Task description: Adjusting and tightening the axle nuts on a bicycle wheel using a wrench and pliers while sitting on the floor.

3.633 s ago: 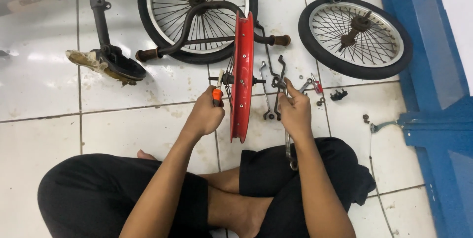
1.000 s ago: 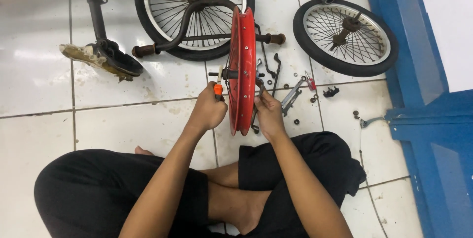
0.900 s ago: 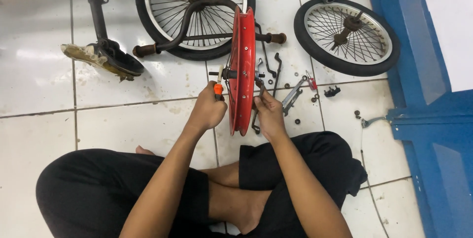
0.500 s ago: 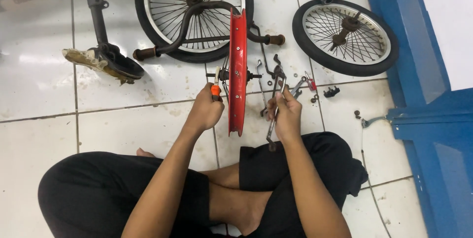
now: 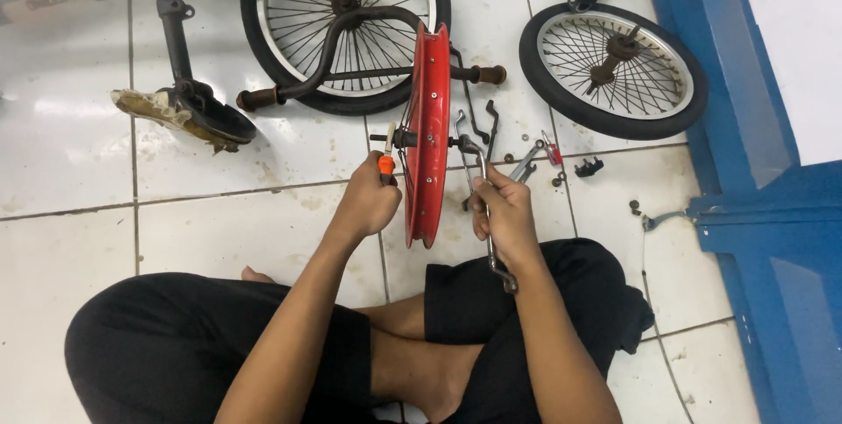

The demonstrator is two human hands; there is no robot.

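A bare red wheel rim (image 5: 428, 139) stands upright on edge on the tiled floor in front of my crossed legs. My left hand (image 5: 367, 203) is closed around an orange-handled tool (image 5: 386, 163) held against the left end of the rim's axle. On the rim's right side, my right hand (image 5: 503, 213) grips a long metal wrench (image 5: 488, 222), with the wrench's upper end at the axle. The hub itself is mostly hidden behind the rim.
A small bicycle frame lies at the back with its tyred wheel (image 5: 346, 25), handlebar (image 5: 368, 69) and worn saddle (image 5: 180, 117). A second tyred wheel (image 5: 614, 69) lies at right. Loose wrenches, pliers (image 5: 537, 156) and nuts lie beside the rim. A blue wall base (image 5: 745, 187) borders the right.
My right hand has lifted the wrench from low beside the rim up to the axle. My left hand has stayed at the axle's left end with the orange-handled tool.
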